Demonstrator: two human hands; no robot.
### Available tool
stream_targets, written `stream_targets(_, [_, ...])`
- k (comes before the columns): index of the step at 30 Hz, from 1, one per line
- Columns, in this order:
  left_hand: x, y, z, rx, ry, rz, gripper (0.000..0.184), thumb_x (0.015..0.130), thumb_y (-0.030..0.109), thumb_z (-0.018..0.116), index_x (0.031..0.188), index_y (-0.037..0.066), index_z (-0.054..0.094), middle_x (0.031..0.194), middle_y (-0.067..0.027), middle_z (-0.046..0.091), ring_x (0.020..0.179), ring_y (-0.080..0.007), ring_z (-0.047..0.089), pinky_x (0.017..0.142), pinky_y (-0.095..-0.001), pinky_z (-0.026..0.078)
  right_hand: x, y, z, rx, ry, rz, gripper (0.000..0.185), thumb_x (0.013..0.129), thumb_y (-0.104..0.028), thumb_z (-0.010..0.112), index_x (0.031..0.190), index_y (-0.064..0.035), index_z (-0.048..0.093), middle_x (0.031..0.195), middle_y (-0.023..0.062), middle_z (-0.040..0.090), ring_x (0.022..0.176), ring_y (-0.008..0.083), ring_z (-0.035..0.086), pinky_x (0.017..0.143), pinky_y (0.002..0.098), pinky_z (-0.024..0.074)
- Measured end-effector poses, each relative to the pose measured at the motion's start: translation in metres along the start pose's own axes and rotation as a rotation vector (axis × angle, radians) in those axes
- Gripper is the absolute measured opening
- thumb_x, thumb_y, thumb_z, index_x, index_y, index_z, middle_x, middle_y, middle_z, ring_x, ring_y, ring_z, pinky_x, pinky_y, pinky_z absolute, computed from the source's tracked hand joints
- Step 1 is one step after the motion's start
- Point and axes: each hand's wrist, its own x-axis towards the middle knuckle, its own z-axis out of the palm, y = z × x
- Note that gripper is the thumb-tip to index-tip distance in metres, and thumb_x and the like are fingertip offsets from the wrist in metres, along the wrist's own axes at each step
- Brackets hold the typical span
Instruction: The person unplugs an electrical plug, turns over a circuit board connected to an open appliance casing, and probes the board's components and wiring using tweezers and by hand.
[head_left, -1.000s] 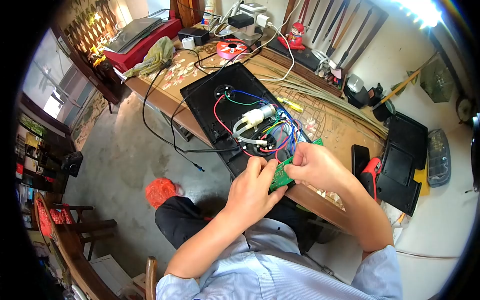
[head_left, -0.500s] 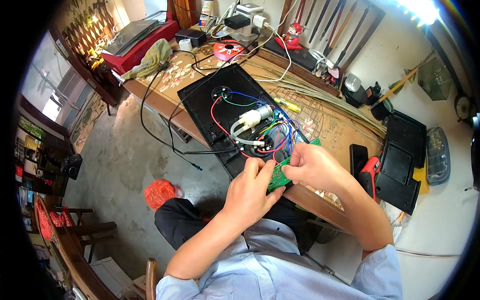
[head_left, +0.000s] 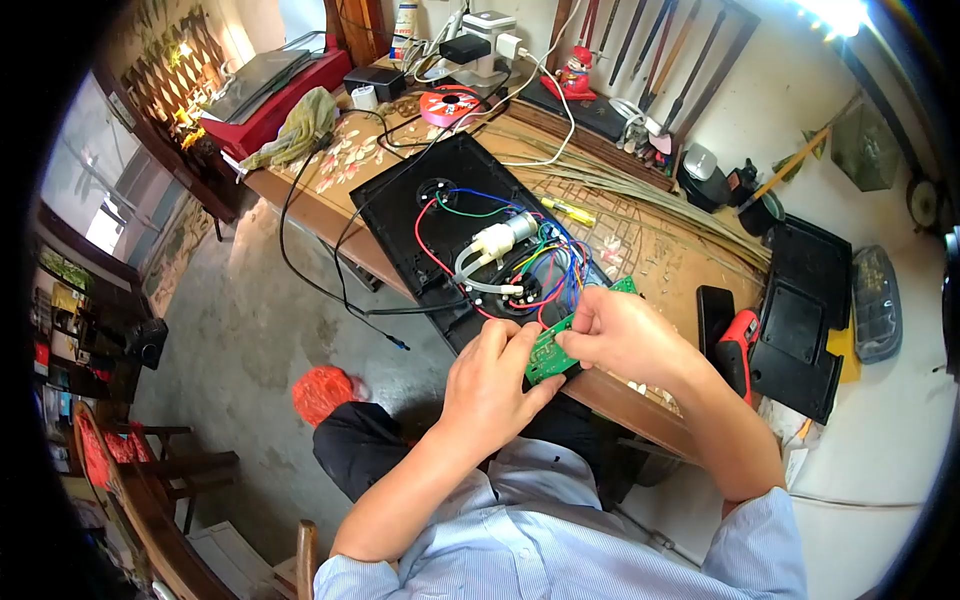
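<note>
A green circuit board (head_left: 547,361) is tilted over the table's front edge. My left hand (head_left: 490,378) grips its left end between thumb and fingers. At the board's upper edge, my right hand (head_left: 628,335) is closed in a pinch close to the coloured wires (head_left: 568,262); what lies between its fingertips is hidden. Beyond the hands lies a black plastic casing (head_left: 400,222), open side up. A small motor pump (head_left: 497,240) with clear tubing rests in it. Part of the green board also shows past my right hand.
On the table (head_left: 655,262) lie a yellow screwdriver (head_left: 568,211), a black phone (head_left: 714,315), a red-and-black power tool (head_left: 738,345) and a black tray (head_left: 800,320). A pink spool (head_left: 449,104) stands at the back. A black cable (head_left: 340,270) hangs off the left edge.
Both hands and the board have shifted slightly to the left, and more of the board's face shows between them. The whole view has also moved a little.
</note>
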Motion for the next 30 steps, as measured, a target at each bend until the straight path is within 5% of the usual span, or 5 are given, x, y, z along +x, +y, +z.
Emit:
stream_targets(12, [0.003,0.000,-0.005,-0.002,-0.059,-0.049,0.060,0.069,0.025,0.085,0.119,0.003,0.060,0.106,-0.0137,0.059,0.096,-0.0328,0.062,0.081,-0.0402,0.052,-0.029,0.030,0.037,0.050,0.411,-0.191,0.018,0.087,-0.021,0.068,0.090,-0.0047,0.064,0.077,0.0134,0.069,0.063,0.0291,0.067,0.058,0.0387,0.0522])
stream_targets(14, [0.004,0.001,-0.005,0.011,-0.065,-0.061,0.059,0.069,0.025,0.085,0.119,0.003,0.061,0.106,-0.0138,0.059,0.097,-0.0325,0.062,0.081,-0.0402,0.052,-0.028,0.037,0.043,-0.055,0.593,-0.399,0.014,0.086,-0.018,0.068,0.098,-0.0089,0.067,0.075,0.0109,0.069,0.063,0.0279,0.067,0.057,0.0389,0.0525])
stream_targets(20, [0.004,0.002,-0.003,0.024,-0.071,-0.072,0.059,0.069,0.025,0.085,0.119,0.003,0.061,0.107,-0.0138,0.060,0.098,-0.0323,0.062,0.081,-0.0401,0.052,-0.030,0.043,0.048,-0.323,0.592,-0.500,0.029,0.081,-0.013,0.069,0.110,-0.0150,0.068,0.070,0.0055,0.064,0.062,0.0231,0.065,0.055,0.0381,0.0520])
stream_targets(30, [0.007,0.008,-0.005,0.063,-0.124,-0.129,0.062,0.069,0.025,0.085,0.121,0.003,0.060,0.111,-0.0145,0.058,0.099,-0.0324,0.062,0.083,-0.0403,0.052,-0.025,0.047,0.050,-0.303,0.625,-0.520,0.034,0.077,-0.011,0.072,0.110,-0.0175,0.071,0.066,0.0021,0.059,0.058,0.0221,0.061,0.053,0.0364,0.0506])
